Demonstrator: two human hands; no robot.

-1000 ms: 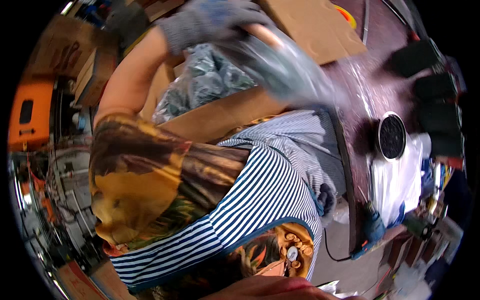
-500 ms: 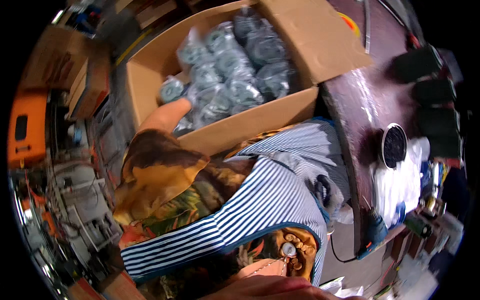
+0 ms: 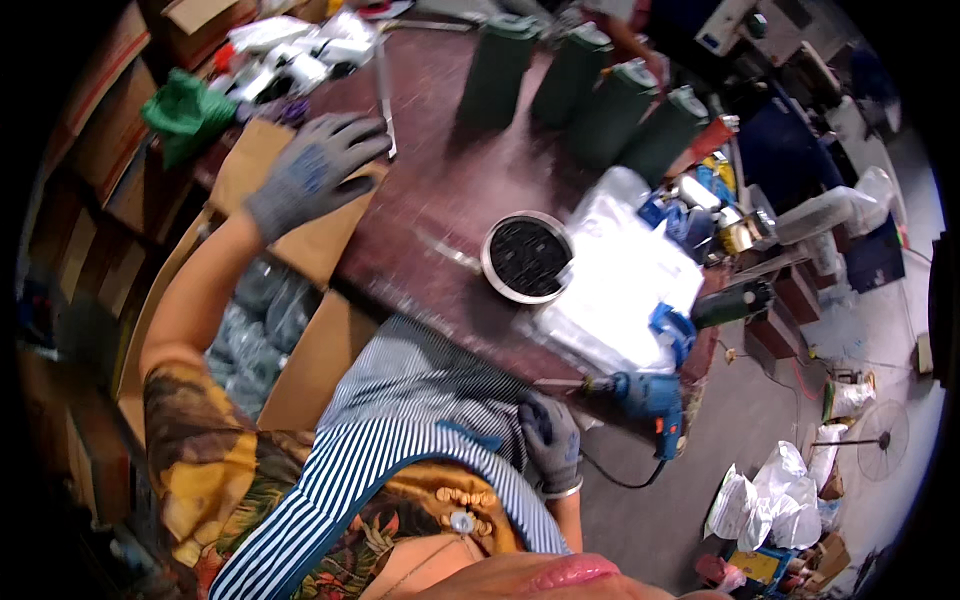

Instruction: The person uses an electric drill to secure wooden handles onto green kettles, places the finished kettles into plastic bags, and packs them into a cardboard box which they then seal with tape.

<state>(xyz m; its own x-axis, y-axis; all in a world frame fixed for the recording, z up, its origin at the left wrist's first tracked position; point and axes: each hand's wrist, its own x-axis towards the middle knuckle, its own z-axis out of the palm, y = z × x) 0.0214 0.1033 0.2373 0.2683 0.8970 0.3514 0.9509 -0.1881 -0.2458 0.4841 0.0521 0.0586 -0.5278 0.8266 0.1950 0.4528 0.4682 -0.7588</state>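
Note:
My left hand (image 3: 318,172), in a grey knit glove, is stretched out with its fingers apart over a flap of the cardboard box (image 3: 300,385), beside the table's edge. No thing shows in its grasp. Below that forearm, bagged grey-green parts (image 3: 250,330) fill the box, partly hidden by my arm. Against the striped apron (image 3: 440,385) my right hand (image 3: 550,442), gloved too, has its fingers curled in; whatever they may hold is hidden. A blue power drill (image 3: 640,395) lies close by on the table's near edge, its bit pointing toward that hand.
On the dark red table (image 3: 420,200) stand a round tub of black pieces (image 3: 527,257), white plastic bags (image 3: 620,290) and several dark green packs (image 3: 495,75). A green sack (image 3: 188,115) sits far left. Past the table are a fan (image 3: 882,440) and white sacks (image 3: 770,500).
My left hand has come out of the box and now reaches over its flap. The view has swung to the right, bringing more of the table and my right hand into sight.

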